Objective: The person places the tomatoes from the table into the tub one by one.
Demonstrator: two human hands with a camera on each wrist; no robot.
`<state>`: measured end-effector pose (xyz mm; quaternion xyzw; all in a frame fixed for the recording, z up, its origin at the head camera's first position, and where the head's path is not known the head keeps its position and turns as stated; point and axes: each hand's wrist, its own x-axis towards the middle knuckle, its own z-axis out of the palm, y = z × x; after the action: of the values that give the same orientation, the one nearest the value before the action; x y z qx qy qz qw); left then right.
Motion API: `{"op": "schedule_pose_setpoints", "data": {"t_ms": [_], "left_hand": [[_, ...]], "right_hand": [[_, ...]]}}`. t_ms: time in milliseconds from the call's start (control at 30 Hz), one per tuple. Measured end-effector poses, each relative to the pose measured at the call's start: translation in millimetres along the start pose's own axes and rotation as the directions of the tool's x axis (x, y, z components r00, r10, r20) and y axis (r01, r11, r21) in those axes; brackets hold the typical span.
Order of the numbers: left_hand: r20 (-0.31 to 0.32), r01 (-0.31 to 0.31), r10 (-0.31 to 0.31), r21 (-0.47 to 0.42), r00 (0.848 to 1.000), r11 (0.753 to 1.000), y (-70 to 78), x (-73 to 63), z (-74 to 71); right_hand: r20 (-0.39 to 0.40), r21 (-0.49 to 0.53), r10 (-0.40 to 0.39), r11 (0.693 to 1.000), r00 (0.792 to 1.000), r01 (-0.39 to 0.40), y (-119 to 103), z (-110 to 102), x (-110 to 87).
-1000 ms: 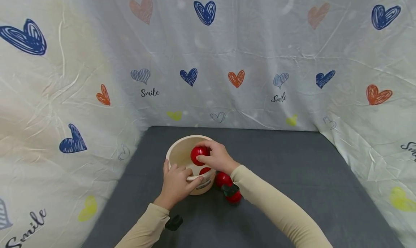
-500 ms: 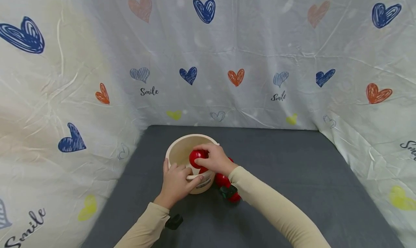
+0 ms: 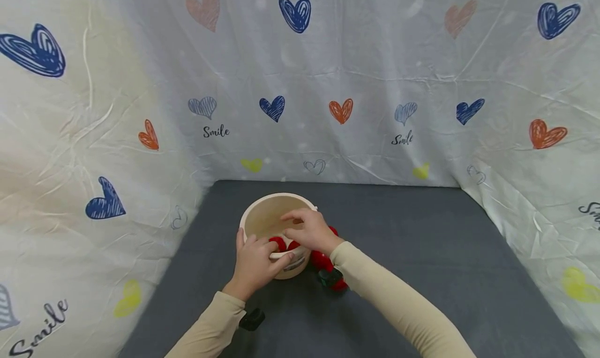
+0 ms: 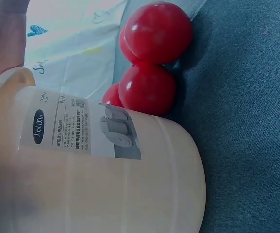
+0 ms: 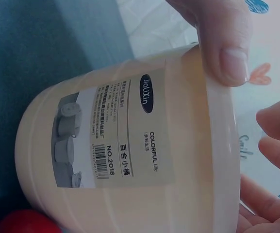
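A cream plastic bucket (image 3: 264, 214) with a printed label (image 5: 113, 136) stands tilted slightly toward me in the head view. My left hand (image 3: 255, 267) grips its near-left rim, thumb outside. Over the mouth hovers my right hand (image 3: 309, 230), fingers parted, nothing between them. Inside the bucket lie a red ball (image 3: 279, 243) and, beside it, another red ball (image 3: 293, 245), partly covered by the hands and rim. Outside, against the bucket's right side, several glossy red balls (image 4: 148, 90) rest together on the cloth; my right wrist partly hides them in the head view.
Dark grey cloth (image 3: 412, 254) covers the table and extends to the right of the balls. A white curtain (image 3: 365, 50) printed with hearts surrounds the back and sides. Small black wrist cameras (image 3: 252, 320) hang under the wrists.
My right hand has let go of the red ball it held in the bucket's mouth; that ball now lies low inside. The left hand keeps its grip on the rim.
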<state>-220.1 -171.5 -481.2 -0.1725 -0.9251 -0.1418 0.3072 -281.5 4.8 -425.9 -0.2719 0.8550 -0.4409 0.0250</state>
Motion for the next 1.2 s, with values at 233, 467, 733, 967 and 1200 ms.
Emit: {"op": "schedule_pose_setpoints", "data": {"t_ms": [233, 467, 733, 967, 1200], "left_hand": [[0.000, 0.004, -0.004, 0.008, 1.000, 1.000, 0.0, 0.7, 0.3], [-0.004, -0.003, 0.003, 0.009, 1.000, 1.000, 0.9, 1.4, 0.6], [0.028, 0.022, -0.022, 0.001, 0.999, 1.000, 0.9, 0.2, 1.0], [0.027, 0.024, -0.024, 0.006, 0.999, 1.000, 0.1, -0.2, 2.2], [0.026, 0.034, -0.034, -0.015, 0.999, 0.999, 1.3, 0.8, 1.1]], "right_hand": [[-0.011, 0.031, 0.001, 1.000, 1.000, -0.001, 3, 1, -1.3], [-0.020, 0.066, -0.004, 0.998, 1.000, 0.005, 5, 0, -2.6], [-0.008, 0.163, 0.062, 0.985, 0.998, -0.060, 6, -9, -4.4], [-0.126, 0.214, 0.085, 0.975, 0.988, -0.056, 17, -35, -8.8], [-0.169, 0.211, 0.201, 0.964, 0.965, -0.164, 34, -65, -21.7]]}}
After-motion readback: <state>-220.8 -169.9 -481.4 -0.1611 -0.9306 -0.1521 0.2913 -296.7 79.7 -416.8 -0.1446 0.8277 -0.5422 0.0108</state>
